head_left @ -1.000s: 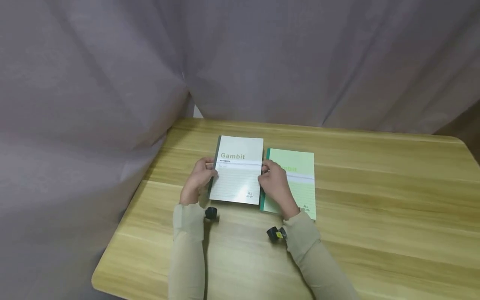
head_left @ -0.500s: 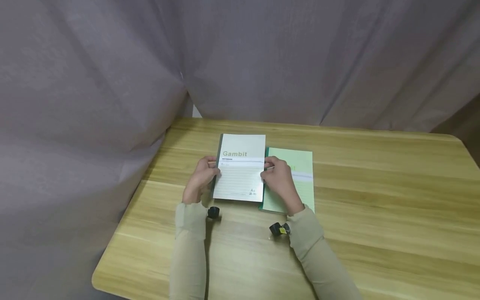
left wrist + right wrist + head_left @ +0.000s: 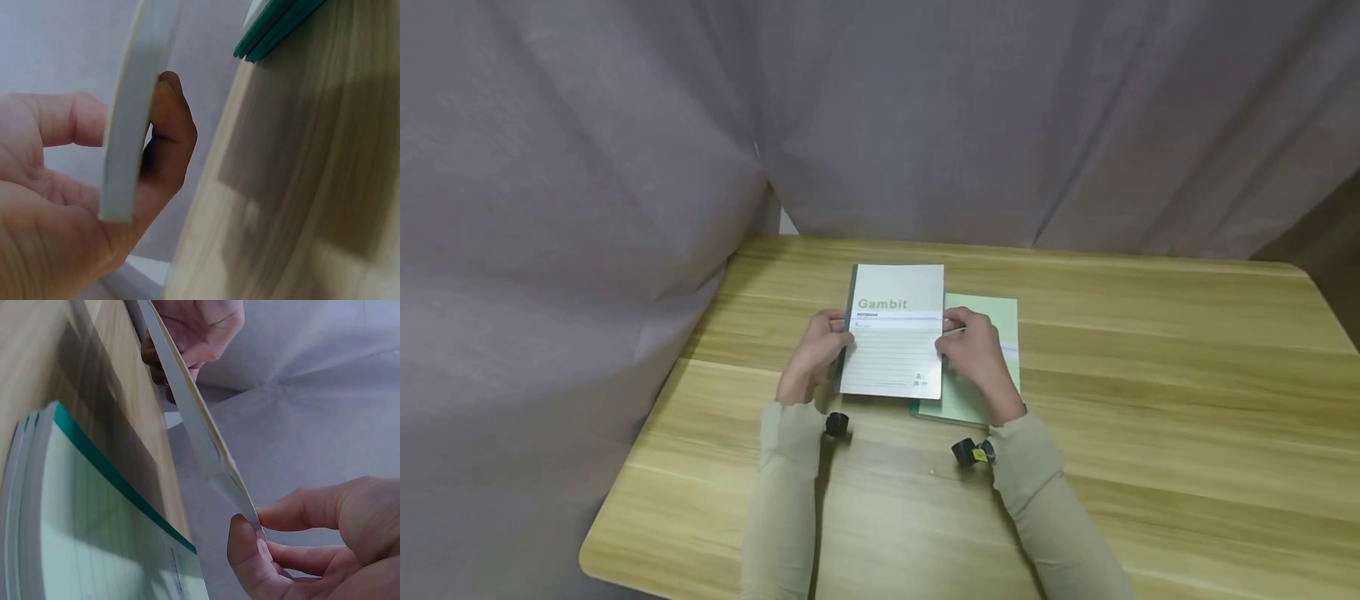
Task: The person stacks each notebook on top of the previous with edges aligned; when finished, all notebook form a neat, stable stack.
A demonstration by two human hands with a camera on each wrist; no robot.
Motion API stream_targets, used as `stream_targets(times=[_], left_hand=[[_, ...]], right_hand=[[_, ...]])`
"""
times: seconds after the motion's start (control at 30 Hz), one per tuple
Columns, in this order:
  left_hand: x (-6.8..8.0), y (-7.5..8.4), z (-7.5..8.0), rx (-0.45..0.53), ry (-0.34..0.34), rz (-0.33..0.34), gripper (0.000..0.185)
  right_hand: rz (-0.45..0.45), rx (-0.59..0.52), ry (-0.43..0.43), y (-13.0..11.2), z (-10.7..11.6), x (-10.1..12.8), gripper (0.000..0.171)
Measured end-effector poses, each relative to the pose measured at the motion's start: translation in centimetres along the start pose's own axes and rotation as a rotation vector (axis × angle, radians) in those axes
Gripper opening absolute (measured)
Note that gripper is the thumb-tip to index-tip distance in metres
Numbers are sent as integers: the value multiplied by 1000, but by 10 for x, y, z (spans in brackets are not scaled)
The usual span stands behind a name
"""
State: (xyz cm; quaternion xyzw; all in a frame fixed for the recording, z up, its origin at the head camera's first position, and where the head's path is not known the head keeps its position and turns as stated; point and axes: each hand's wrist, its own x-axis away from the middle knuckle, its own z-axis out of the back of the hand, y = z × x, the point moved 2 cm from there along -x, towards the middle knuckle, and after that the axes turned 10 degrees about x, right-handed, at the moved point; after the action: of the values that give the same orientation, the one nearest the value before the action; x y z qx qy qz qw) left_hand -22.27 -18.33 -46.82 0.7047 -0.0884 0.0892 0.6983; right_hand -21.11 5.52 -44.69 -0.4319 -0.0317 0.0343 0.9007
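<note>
A white notebook (image 3: 891, 358) marked "Gambit", with a dark spine, is held up off the table, cover facing up in the head view. My left hand (image 3: 812, 354) grips its spine side, thumb on the cover and fingers underneath. At the opposite edge, my right hand (image 3: 977, 350) pinches it between thumb and fingers. A green notebook (image 3: 1000, 312) lies partly beneath the white one and the right hand. In the right wrist view, the green notebook (image 3: 81, 506) tops a small stack with teal spines. The left wrist view shows the white notebook's end (image 3: 125, 144) between thumb and fingers.
The wood-grain table (image 3: 1150, 375) extends widely to the right, with a rounded corner at front left. Grey curtains (image 3: 910, 125) hang behind it and along the left side. A small black camera (image 3: 837, 424) sits at each wrist.
Both hands have carried the white notebook rightward and slightly up in the head view. It now overlaps the left part of the green notebook, which it stood beside earlier.
</note>
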Motion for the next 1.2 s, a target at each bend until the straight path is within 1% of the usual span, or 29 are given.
stream_targets(times=[0.13,0.3,0.43,0.57,0.7,0.8,0.93,1.07,1.2], left_hand=[[-3,-1,-9,6,-19,6,60],[-7,-1,-21,7,-39,-10,59],[-7,2,-29,5,-50,-15,59],[-8,2,-37,-4,-68,-4,59],[-8,2,-45,11,-86,7,59],[-6,1,-48,15,-90,9,58],[-3,2,-52,-11,-97,12,56],[-2,2,-55,-21,-125,10,56],[-4,-1,-57,-12,-154,17,57]], right_hand=[[-19,2,7,5,8,2,52],[-41,-3,29,12,18,4,52],[-60,-37,35,16,24,6,52],[-87,-57,32,22,28,9,54],[-107,-66,36,27,30,11,54],[-114,-81,32,30,32,13,54],[-130,-90,21,33,34,17,54],[-141,-76,11,37,37,20,56],[-142,-66,11,39,39,23,57]])
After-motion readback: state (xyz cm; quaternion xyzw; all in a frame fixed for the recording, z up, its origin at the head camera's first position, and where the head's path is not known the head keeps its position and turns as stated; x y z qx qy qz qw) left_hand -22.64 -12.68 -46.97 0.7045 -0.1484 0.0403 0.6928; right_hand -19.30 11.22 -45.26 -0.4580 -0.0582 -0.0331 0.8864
